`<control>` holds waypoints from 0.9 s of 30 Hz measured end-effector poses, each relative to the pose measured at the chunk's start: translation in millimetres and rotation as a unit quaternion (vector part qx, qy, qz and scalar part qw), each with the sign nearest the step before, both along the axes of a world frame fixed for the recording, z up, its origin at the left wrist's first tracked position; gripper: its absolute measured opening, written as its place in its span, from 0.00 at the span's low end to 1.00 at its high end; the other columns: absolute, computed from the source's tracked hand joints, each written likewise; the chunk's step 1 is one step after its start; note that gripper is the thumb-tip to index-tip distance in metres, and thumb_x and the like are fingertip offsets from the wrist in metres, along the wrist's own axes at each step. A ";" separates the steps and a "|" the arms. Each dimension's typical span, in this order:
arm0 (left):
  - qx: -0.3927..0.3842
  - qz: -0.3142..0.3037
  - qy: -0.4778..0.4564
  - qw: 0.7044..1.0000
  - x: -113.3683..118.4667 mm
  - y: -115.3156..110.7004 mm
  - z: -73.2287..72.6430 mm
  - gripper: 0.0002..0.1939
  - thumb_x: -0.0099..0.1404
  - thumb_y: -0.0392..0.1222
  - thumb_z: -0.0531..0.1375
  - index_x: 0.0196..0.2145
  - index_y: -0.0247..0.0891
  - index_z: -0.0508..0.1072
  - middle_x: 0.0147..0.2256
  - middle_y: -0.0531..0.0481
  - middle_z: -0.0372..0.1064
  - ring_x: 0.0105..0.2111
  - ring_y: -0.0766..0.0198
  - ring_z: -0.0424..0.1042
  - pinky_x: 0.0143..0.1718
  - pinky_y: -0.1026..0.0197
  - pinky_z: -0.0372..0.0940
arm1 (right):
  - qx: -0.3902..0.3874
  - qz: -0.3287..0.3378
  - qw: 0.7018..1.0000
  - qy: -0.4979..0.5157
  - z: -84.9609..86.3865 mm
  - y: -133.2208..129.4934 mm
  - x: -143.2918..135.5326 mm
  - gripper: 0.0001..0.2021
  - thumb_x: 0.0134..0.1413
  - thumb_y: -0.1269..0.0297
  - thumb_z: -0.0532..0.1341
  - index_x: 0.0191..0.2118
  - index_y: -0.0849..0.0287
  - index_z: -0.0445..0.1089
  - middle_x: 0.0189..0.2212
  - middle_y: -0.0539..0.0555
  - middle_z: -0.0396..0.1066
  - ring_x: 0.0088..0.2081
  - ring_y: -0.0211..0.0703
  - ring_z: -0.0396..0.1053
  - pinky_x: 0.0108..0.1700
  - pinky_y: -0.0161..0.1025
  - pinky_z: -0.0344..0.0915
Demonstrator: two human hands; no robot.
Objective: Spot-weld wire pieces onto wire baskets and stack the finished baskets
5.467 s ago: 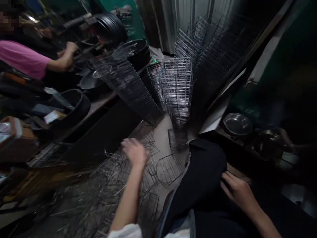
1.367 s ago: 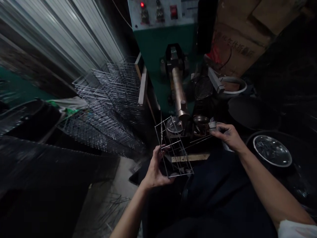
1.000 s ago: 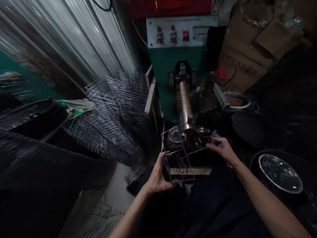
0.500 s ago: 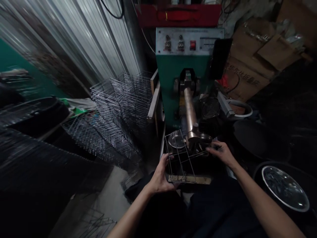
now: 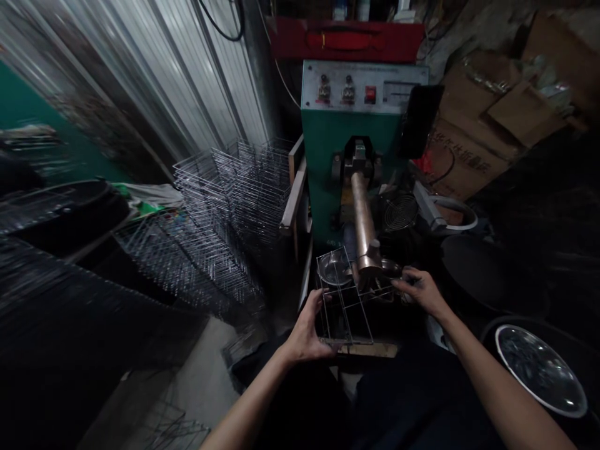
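A small wire rack (image 5: 345,306) stands below the copper-coloured arm (image 5: 364,219) of a green machine (image 5: 323,169). My left hand (image 5: 307,331) grips the rack's left side, thumb near its lower edge and fingers at its upper left. On the right, my right hand (image 5: 419,290) is closed, its fingertips pinched at the right end of the wires beside the arm's tip; what exactly they hold is too small and dark to make out. Behind the rack sits a round metal dish (image 5: 335,267).
Stacked wire racks (image 5: 234,194) lean at the left by a corrugated metal wall (image 5: 187,75). Cardboard boxes (image 5: 469,150) are piled at the back right. A shiny round dish (image 5: 541,369) lies at the lower right. A wooden strip (image 5: 375,350) runs below the rack.
The view has shifted slightly, so the machine appears a little lower and further right. Both hands keep nearly the same places at the rack.
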State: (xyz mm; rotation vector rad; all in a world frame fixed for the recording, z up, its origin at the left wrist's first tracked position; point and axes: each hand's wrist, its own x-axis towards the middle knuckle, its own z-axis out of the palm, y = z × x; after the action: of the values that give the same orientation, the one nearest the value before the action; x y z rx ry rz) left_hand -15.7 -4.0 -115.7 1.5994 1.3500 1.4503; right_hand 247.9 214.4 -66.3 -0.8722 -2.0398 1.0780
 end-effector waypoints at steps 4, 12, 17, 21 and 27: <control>0.002 0.002 0.000 1.000 -0.4 2.3 -3.4 0.57 0.46 0.38 0.74 0.68 0.44 0.50 0.61 0.40 0.56 0.61 0.42 0.65 0.67 0.34 0.59 | -0.002 0.007 1.000 -0.001 3.3 -0.1 -1.7 0.27 0.50 0.41 0.69 0.18 0.57 0.62 0.24 0.49 0.60 0.29 0.42 0.59 0.34 0.39 0.56; 0.000 0.006 0.010 1.000 -2.6 10.5 1.2 0.55 0.46 0.38 0.73 0.68 0.44 0.51 0.60 0.40 0.58 0.61 0.42 0.66 0.66 0.35 0.62 | -0.003 0.003 1.000 0.000 6.0 2.7 -4.8 0.28 0.49 0.40 0.69 0.17 0.57 0.62 0.22 0.48 0.58 0.28 0.41 0.58 0.33 0.39 0.56; 0.000 0.005 0.013 1.000 -5.6 14.9 -1.9 0.56 0.46 0.39 0.73 0.68 0.44 0.51 0.59 0.40 0.58 0.60 0.43 0.66 0.64 0.37 0.64 | -0.003 -0.005 1.000 0.002 4.8 4.9 -1.5 0.28 0.50 0.40 0.70 0.18 0.57 0.63 0.23 0.48 0.59 0.28 0.40 0.57 0.33 0.39 0.56; -0.006 0.011 0.023 1.000 -5.6 16.0 1.0 0.55 0.46 0.41 0.74 0.68 0.44 0.52 0.58 0.40 0.60 0.59 0.43 0.67 0.64 0.36 0.64 | 0.011 -0.002 1.000 -0.001 1.6 6.9 -3.0 0.29 0.52 0.39 0.69 0.18 0.57 0.61 0.23 0.48 0.59 0.29 0.41 0.59 0.33 0.38 0.56; -0.027 -0.005 0.022 0.999 -8.3 13.7 5.6 0.53 0.49 0.42 0.74 0.67 0.43 0.51 0.61 0.38 0.61 0.61 0.41 0.67 0.66 0.34 0.62 | 0.134 -0.087 0.987 -0.023 -1.5 -2.3 20.2 0.23 0.58 0.39 0.66 0.33 0.57 0.74 0.34 0.54 0.69 0.37 0.47 0.68 0.42 0.41 0.64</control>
State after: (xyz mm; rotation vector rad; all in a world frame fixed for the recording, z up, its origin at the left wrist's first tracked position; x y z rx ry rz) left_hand -24.0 9.7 -110.1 1.6093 1.3910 1.3684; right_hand 268.1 212.1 -67.8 -0.9220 -2.0441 0.6765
